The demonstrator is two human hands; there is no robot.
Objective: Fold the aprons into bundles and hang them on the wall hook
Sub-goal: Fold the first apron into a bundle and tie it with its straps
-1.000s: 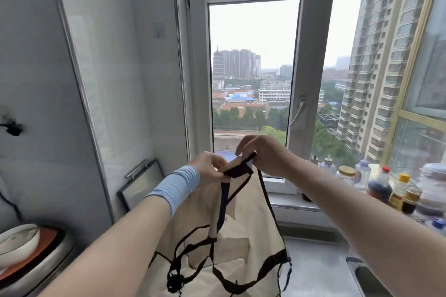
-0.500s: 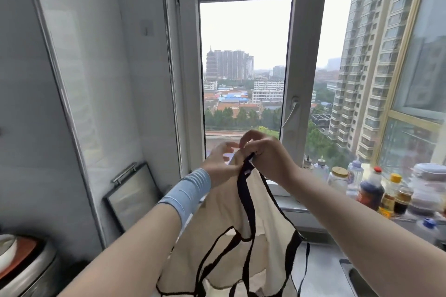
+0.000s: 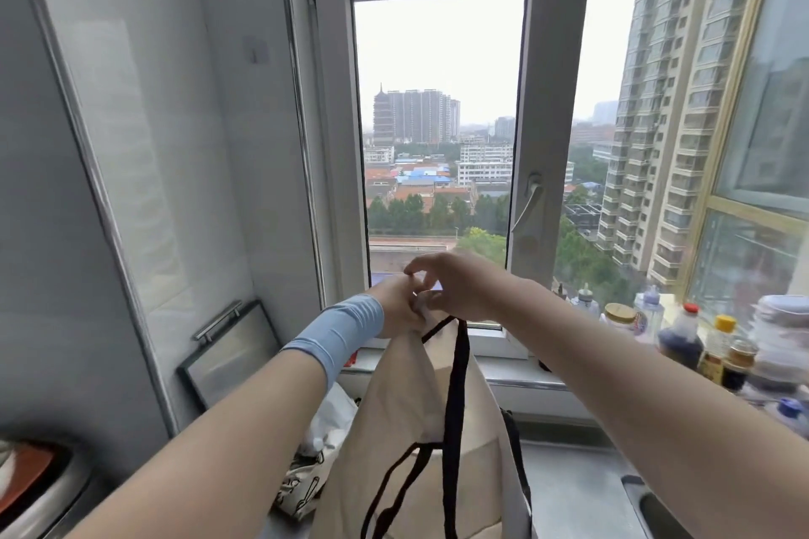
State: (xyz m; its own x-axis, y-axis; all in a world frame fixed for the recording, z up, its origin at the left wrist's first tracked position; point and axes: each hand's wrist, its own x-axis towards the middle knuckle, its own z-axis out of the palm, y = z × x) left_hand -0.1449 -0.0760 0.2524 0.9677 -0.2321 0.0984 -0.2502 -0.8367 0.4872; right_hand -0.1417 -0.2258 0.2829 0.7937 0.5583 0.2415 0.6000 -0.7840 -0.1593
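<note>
apron: cream, black strap hanging down, raised before the window
hands: we hold our left hand and right hand together, both pinching the apron top

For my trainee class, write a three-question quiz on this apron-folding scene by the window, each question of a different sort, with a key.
1. True or false: the apron lies spread out flat.
2. Which wrist wears the blue band? A left, B right.
3. Fill in: the apron's straps are ____.
Key: 1 false, the left hand and right hand hold it up by its top; 2 A; 3 black.
</note>
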